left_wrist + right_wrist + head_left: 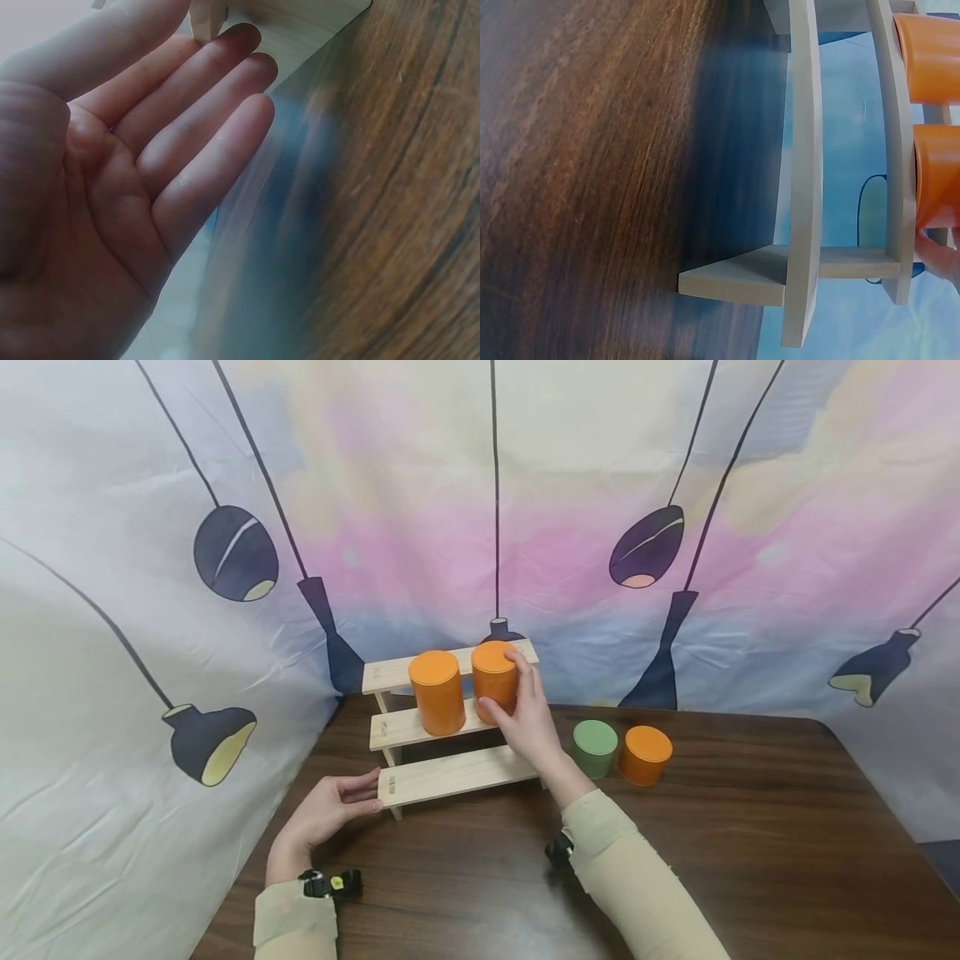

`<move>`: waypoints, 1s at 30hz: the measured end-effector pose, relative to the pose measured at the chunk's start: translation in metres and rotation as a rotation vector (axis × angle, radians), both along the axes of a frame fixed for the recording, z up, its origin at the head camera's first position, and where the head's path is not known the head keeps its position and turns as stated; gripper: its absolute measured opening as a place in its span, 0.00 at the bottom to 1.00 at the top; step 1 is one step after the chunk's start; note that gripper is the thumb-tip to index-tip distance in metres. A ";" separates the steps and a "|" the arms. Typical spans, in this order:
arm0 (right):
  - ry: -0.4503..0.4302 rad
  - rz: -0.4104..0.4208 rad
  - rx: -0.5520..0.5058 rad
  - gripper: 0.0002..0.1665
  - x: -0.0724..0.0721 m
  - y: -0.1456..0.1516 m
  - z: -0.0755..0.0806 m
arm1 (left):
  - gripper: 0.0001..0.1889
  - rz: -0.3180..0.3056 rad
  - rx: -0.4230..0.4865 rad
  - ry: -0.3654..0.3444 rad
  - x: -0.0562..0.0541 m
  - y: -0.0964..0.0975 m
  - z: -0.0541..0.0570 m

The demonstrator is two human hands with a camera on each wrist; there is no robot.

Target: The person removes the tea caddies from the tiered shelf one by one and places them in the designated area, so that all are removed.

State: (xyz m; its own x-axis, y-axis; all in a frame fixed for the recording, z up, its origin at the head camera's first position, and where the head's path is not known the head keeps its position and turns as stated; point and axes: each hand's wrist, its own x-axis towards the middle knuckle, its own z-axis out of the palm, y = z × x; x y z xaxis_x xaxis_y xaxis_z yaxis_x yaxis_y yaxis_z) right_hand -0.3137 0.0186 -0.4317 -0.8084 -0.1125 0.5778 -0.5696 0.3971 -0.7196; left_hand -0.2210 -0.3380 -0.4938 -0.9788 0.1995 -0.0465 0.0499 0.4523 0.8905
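Observation:
A light wooden three-tier stand (450, 774) is on the dark table. My right hand (531, 714) grips an orange canister (491, 692) on the middle tier, its thumb low on the side and a fingertip at the lid's edge. Left of it on that tier rises a second orange canister (438, 695); both show side by side in the right wrist view. At the left end of the lowest tier my left hand (326, 810) touches the board with thumb and fingertips. Its fingers (217, 157) are extended in the left wrist view, the tips by the wood.
Right of the stand, a shorter green canister (595, 749) and a shorter orange canister (646, 756) stand close together on the table (750, 852). A cloth backdrop (570, 485) printed with hanging lamps rises behind the table and along its left side.

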 end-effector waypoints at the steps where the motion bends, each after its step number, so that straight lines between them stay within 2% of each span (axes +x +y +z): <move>1: 0.000 -0.001 0.003 0.50 0.000 0.000 0.000 | 0.34 0.004 -0.005 -0.001 0.000 0.000 0.000; 8: -0.007 -0.010 0.015 0.49 0.002 0.001 0.002 | 0.33 -0.002 -0.055 0.005 0.000 0.005 0.007; 16: -0.036 -0.013 0.005 0.49 0.008 0.002 0.007 | 0.32 0.002 -0.062 -0.007 0.001 0.008 0.010; 23: -0.052 0.016 -0.082 0.50 0.022 0.006 0.007 | 0.33 0.029 -0.093 -0.015 -0.001 0.006 0.006; 30: -0.021 0.027 -0.173 0.49 0.041 0.017 0.000 | 0.34 0.017 -0.105 -0.005 0.001 0.005 0.007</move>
